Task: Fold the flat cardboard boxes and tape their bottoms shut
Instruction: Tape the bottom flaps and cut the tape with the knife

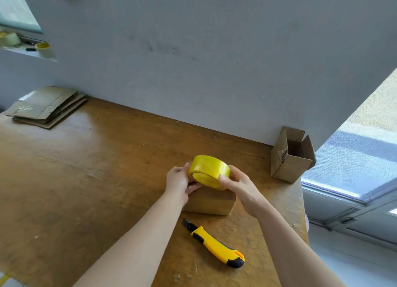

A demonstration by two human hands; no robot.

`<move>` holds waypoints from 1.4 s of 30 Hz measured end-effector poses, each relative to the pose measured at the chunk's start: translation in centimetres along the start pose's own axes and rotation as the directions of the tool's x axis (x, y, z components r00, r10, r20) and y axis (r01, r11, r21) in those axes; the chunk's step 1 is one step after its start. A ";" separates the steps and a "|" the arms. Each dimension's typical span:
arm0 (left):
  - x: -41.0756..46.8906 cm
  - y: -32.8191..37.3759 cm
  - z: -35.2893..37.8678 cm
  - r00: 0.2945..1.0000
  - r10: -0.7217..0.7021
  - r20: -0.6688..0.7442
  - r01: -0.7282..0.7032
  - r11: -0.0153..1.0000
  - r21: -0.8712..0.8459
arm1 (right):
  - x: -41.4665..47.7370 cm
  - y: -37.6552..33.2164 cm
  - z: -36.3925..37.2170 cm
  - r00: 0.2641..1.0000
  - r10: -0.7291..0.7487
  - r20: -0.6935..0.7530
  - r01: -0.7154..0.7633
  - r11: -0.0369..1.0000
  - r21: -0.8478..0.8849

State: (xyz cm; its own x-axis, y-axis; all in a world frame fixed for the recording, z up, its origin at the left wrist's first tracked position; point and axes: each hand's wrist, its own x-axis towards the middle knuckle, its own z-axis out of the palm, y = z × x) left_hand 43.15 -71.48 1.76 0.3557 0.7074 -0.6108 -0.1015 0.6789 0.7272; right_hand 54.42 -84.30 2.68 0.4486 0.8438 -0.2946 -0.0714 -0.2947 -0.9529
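Left hand (178, 180) and right hand (237, 182) both grip tape roll (208, 171) over folded box (211, 202).

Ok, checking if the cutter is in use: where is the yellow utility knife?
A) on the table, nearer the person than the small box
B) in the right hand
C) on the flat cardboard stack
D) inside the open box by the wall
A: the utility knife lies on the table this side of the small box; left hand and right hand hold the tape roll.

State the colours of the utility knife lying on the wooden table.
The retractable utility knife is yellow with black trim; head view shows it best.
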 end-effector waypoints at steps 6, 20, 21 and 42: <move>0.6 -0.1 -0.4 0.987 0.156 -0.044 -0.131 0.926 0.355 | 1.4 -0.2 0.2 0.964 -0.177 -0.199 0.045 0.844 -0.535; 0.4 -1.2 -1.5 0.904 0.426 -0.030 -0.325 0.731 0.600 | 1.1 -1.8 0.7 0.904 -0.388 -0.180 0.063 0.536 -0.842; 0.5 -1.4 -1.7 0.900 0.435 -0.027 -0.337 0.733 0.592 | 1.1 -1.6 0.7 0.890 -0.407 -0.206 0.051 0.538 -0.841; 1.5 -2.1 -3.5 0.917 0.331 -0.222 -0.177 0.838 0.516 | 2.2 -2.0 1.1 0.929 -0.222 -0.298 -0.090 0.643 -0.761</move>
State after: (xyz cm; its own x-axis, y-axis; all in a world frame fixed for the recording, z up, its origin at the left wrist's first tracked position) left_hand 40.66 -71.13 -1.76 0.0869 0.9170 -0.3894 0.3313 0.3420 0.8793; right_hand 54.58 -81.37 3.83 0.6976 0.7153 -0.0407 0.5912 -0.6067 -0.5314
